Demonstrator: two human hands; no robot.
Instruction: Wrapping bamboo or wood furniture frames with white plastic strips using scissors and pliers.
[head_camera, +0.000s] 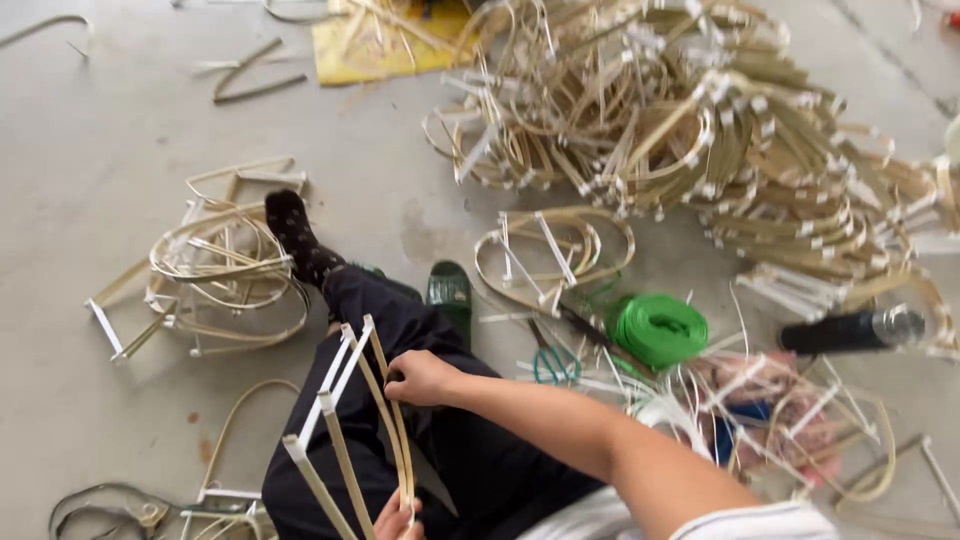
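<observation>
Held across the lap, close to the camera: a bamboo strip frame (350, 430), pale slats joined to curved strips. Left hand (398, 520) at the bottom edge, only partly in view, fingers curled around the lower end of the curved strips. Right hand (420, 377) higher up, fingertips pressed together in a pinch on the curved strips near the frame's upper end. Dark trousers (440, 440) beneath, one leg stretched out to a dotted black sock (296, 236). Lay beside that foot, a loose bundle of bent bamboo hoops (215, 275). Just past the knee, a green sandal (450, 293), then green-handled scissors (556, 363) and a roll of green strapping (658, 328). Further right, a dark bottle (850, 330) on its side. Farthest off, a big heap of finished frames (690, 130) and a yellow sheet (385, 40) on the concrete floor (100, 120).
</observation>
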